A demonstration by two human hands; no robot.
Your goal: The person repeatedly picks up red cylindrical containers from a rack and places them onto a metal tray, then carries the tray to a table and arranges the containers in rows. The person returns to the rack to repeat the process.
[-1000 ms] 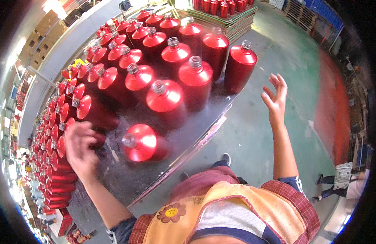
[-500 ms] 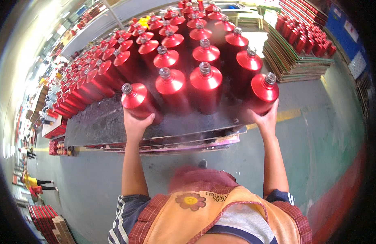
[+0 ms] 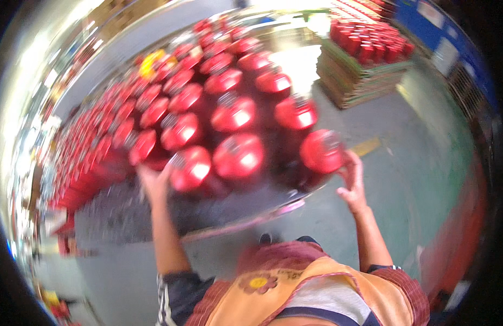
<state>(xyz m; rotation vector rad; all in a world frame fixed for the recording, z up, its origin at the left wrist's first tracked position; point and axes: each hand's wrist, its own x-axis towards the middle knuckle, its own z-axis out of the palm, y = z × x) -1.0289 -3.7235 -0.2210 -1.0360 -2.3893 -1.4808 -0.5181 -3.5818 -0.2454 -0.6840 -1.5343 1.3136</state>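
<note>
Rows of shiny red bottles with clear ribbed necks stand upright on a dark board, blurred by motion. My left hand (image 3: 153, 179) is at the front left, its thumb and fingers about the lower body of a red bottle (image 3: 144, 145). Just right of that thumb stands another front bottle (image 3: 190, 169). At the front right corner, my right hand (image 3: 351, 179) has its fingertips by the right side of a red bottle (image 3: 321, 153). The fingers of this hand are spread and its thumb is apart from the bottle.
The dark board (image 3: 118, 217) ends in a front edge close to me. A stack of boards (image 3: 360, 81) bearing more red bottles (image 3: 365, 41) stands at the far right, near a blue panel (image 3: 420, 30). Something yellow (image 3: 151, 64) lies among the far bottles.
The view has turned and blurred. The front left bottle now stands farther back beside its neighbours. The right hand has loosened from the corner bottle, its thumb drawn away.
</note>
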